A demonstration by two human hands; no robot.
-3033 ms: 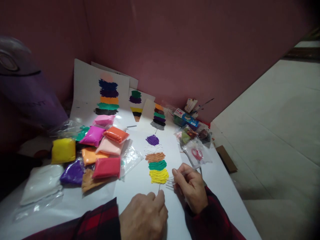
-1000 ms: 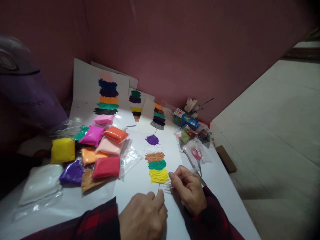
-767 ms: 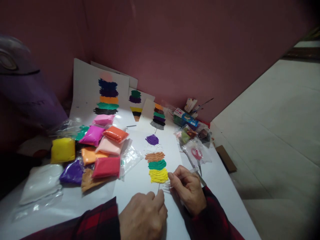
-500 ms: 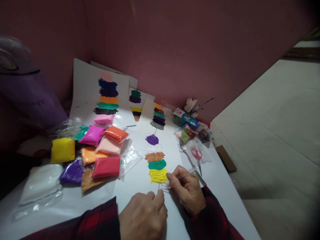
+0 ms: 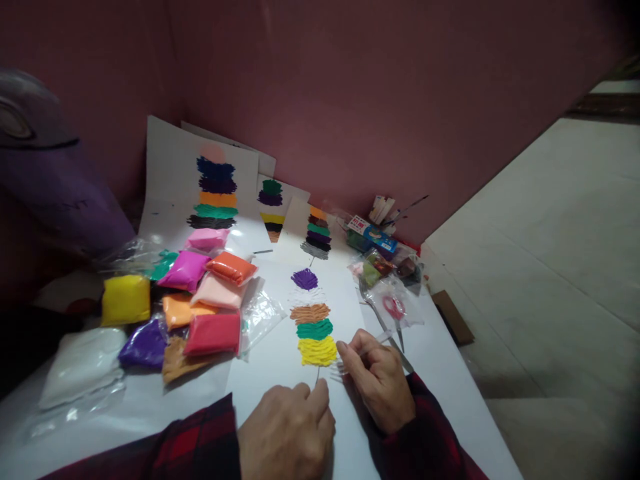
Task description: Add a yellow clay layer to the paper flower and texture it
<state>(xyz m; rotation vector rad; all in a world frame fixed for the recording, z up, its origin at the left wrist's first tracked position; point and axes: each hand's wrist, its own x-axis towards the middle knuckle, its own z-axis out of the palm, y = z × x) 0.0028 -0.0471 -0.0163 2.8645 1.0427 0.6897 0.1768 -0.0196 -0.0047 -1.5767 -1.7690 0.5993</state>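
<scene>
My right hand (image 5: 380, 383) is closed on a clear plastic fork (image 5: 338, 368), its tines just right of the yellow clay band (image 5: 316, 351). My left hand (image 5: 287, 430) rests on the white paper sheet (image 5: 250, 373) below that band, fingers curled and pressed together; what lies under them is hidden. Above the yellow, ridged bands run upward: green (image 5: 314, 329), brown (image 5: 310, 312), white (image 5: 307, 293) and a purple tip (image 5: 305, 279). A thin dark line (image 5: 318, 377) leads down from the yellow toward my left fingertips.
Bagged clay packs (image 5: 213, 333) in several colours lie left. Finished striped sheets (image 5: 170, 167) lean at the wall. On the right are a metal fork (image 5: 373, 305), red scissors (image 5: 394, 308) and a blue box (image 5: 373, 235). A purple bottle-like object (image 5: 55, 180) stands far left.
My right hand has shifted slightly right, taking the plastic fork's tines a little away from the yellow band. My left hand stays in place.
</scene>
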